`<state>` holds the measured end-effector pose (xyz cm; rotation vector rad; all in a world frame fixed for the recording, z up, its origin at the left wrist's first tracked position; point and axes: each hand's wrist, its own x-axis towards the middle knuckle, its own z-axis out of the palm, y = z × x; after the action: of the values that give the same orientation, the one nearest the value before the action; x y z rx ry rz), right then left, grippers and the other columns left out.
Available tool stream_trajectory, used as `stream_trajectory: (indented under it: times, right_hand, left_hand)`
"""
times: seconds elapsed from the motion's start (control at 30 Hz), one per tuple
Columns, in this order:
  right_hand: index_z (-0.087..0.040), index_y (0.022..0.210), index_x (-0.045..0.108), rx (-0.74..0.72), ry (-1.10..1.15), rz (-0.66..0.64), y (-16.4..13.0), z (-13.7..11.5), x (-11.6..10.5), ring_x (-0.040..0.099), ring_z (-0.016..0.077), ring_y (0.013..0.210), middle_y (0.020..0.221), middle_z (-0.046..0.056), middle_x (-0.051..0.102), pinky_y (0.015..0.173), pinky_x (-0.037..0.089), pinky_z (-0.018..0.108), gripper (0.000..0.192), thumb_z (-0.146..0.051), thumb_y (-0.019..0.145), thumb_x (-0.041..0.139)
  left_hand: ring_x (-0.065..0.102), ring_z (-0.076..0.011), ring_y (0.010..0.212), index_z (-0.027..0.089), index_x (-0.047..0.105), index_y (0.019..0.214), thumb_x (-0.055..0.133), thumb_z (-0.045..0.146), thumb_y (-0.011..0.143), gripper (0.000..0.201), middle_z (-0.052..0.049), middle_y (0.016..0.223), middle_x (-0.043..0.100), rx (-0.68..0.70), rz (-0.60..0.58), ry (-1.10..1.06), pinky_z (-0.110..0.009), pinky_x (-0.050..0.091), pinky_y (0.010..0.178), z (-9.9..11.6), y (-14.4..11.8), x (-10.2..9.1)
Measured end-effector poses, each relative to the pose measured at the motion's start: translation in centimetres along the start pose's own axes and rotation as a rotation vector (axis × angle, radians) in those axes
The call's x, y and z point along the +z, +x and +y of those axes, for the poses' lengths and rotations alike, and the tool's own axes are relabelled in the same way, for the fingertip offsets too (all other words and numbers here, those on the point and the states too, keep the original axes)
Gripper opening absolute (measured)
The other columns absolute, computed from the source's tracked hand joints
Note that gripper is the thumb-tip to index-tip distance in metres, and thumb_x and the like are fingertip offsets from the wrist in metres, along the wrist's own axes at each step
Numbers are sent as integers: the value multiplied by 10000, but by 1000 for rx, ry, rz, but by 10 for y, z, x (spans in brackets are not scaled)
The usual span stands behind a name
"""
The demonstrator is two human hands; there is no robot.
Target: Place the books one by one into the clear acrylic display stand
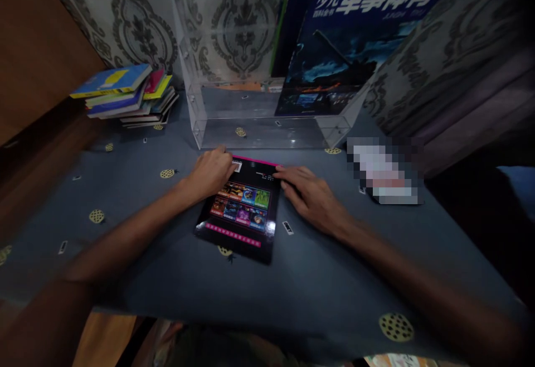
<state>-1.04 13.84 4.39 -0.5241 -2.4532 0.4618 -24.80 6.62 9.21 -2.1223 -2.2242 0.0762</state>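
A black book [240, 232] with a pink top edge, pink strip and rows of small colourful pictures lies on the table, its back cover apparently up. My left hand [213, 172] is closed at its upper left corner, fingers curled over the edge near the white barcode. At the upper right corner, the fingertips of my right hand [307, 191] touch the cover and side edge, fingers stretched out and the thumb slightly apart. Just beyond the book stands a clear acrylic rack [267, 133], with a dark blue book [334, 60] upright on its right side.
A stack of books [129, 96] sits at the back left of the table. On the right lies a blurred-out flat object [382, 172]. The table has a blue-grey cloth [146, 266] with pineapple prints. Patterned wall covering [142, 21] rises behind.
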Motion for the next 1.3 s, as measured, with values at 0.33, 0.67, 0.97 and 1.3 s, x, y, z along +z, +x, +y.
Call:
stream_trajectory:
  times: [0.33, 0.67, 0.97, 1.3]
  right_hand:
    - [-142, 1228, 653, 86, 15, -48, 22, 22, 11, 587, 315, 1281, 1318, 191, 662, 1066, 482, 573, 333, -248, 972, 469]
    - [-237, 1193, 680, 175, 212, 63, 11, 14, 0, 695, 244, 1062, 1102, 74, 754, 946, 554, 452, 295, -251, 967, 491]
    - [-235, 1139, 707, 154, 345, 44, -15, -12, -9, 724, 186, 873, 953, 46, 760, 787, 574, 347, 262, -218, 963, 514]
    - [-231, 1134, 716, 143, 287, 6, -19, -15, -13, 715, 200, 899, 976, 60, 767, 807, 575, 359, 266, -226, 971, 505]
  left_hand:
    - [636, -322, 1030, 83, 700, 1054, 402, 270, 1037, 352, -188, 1104, 638, 1, 68, 57, -399, 540, 744, 2, -2, 2]
    - [579, -244, 1037, 140, 655, 1191, 448, 180, 1010, 278, -117, 1142, 624, 512, 174, -91, -391, 513, 881, 28, -21, 11]
    - [588, -247, 1060, 135, 676, 1167, 470, 159, 996, 268, -116, 1097, 627, 764, 147, -180, -382, 522, 874, 48, -41, 5]
    - [603, -265, 1075, 135, 665, 1214, 443, 165, 1006, 305, -127, 1152, 645, 781, 151, -158, -413, 530, 895, 46, -39, 4]
